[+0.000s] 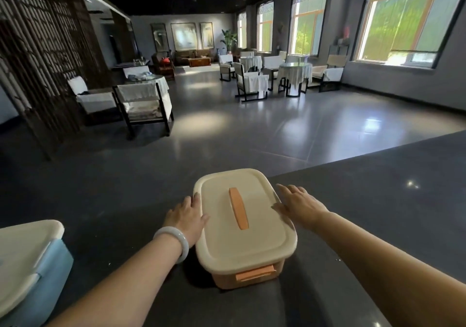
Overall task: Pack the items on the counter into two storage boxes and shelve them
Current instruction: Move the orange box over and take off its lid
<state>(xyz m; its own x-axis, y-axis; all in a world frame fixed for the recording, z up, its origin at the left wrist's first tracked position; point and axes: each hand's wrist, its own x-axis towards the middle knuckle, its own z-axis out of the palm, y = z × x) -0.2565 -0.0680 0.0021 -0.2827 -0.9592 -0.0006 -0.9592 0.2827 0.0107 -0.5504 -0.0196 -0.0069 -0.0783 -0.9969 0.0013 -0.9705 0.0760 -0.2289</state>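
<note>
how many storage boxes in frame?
2. Orange box on the counter between left hand and right hand; blue box lower left, partly cut off. More may be hidden.

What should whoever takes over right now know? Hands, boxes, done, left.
Hands: left hand open, flat against the left lid edge of the orange box; right hand open, fingers on its right lid edge.
Boxes: orange box lidded on the counter, straight ahead; blue box lidded at the counter's left.
Done: both boxes have lids on.
Left: lift and shelve both; no shelf in view.
</note>
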